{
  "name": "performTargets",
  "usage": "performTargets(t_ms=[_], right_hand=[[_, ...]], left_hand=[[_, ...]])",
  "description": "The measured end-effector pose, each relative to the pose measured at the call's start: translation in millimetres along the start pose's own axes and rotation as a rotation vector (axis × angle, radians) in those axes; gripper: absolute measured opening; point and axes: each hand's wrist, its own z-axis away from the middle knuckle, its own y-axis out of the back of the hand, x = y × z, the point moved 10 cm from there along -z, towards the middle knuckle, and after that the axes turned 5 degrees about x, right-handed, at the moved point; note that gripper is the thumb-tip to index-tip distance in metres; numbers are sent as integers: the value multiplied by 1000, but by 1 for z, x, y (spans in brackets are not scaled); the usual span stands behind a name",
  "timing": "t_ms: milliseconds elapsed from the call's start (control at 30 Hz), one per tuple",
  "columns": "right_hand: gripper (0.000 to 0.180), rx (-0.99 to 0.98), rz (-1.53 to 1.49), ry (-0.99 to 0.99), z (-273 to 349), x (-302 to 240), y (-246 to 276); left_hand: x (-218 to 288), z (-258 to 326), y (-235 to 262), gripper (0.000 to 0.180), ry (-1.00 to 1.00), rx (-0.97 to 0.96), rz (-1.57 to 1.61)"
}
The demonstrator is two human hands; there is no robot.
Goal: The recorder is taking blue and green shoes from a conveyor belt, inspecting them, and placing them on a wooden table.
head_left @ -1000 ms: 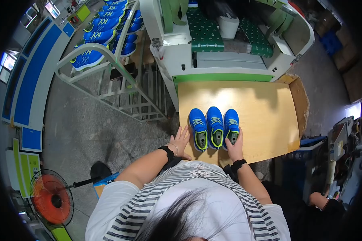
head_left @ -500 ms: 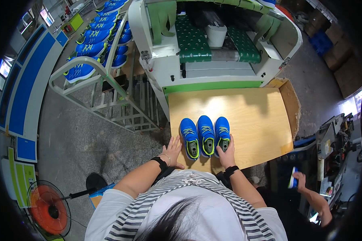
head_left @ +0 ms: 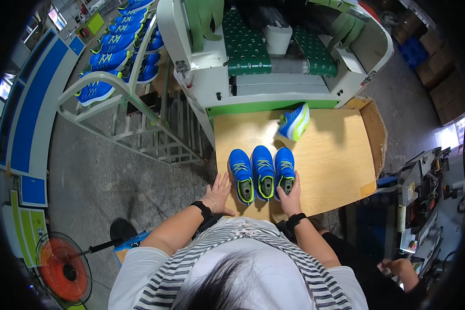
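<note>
Three blue sneakers with lime trim and laces stand in a row on the wooden tabletop (head_left: 336, 165), toes pointing away from me: a left shoe (head_left: 239, 164), a middle shoe (head_left: 263, 161) and a right shoe (head_left: 284, 161). Around the heel end of the right shoe, my right hand (head_left: 290, 199) is closed, thumb and fingers on its two sides. My left hand (head_left: 218, 194) lies with fingers spread at the table's left edge, beside the left shoe and holding nothing. Farther back, another blue sneaker (head_left: 296, 123) is tipped, its white and lime sole showing, slightly blurred.
Beyond the table stands a white machine with green perforated belts (head_left: 248, 49). A metal rack (head_left: 134, 98) carries several blue sneakers at the left. An orange fan (head_left: 64, 266) is at lower left. A co-worker's hand (head_left: 392, 267) shows at lower right.
A tipped sneaker has appeared on the far part of the table. The co-worker's hand, earlier holding a shoe, is lower with no shoe visible. My hands keep their places.
</note>
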Motion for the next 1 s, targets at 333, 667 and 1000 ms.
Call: performTargets(t_ms=[333, 667, 1000], right_hand=[[81, 40, 95, 131, -55, -26, 19], [86, -198, 1100, 250, -243, -61, -25], [69, 9, 301, 717, -132, -186, 21]], left_hand=[[-3, 0, 4, 122, -8, -22, 10], [-20, -4, 30, 88, -197, 110, 260], [42, -13, 142, 65, -117, -242, 2284]])
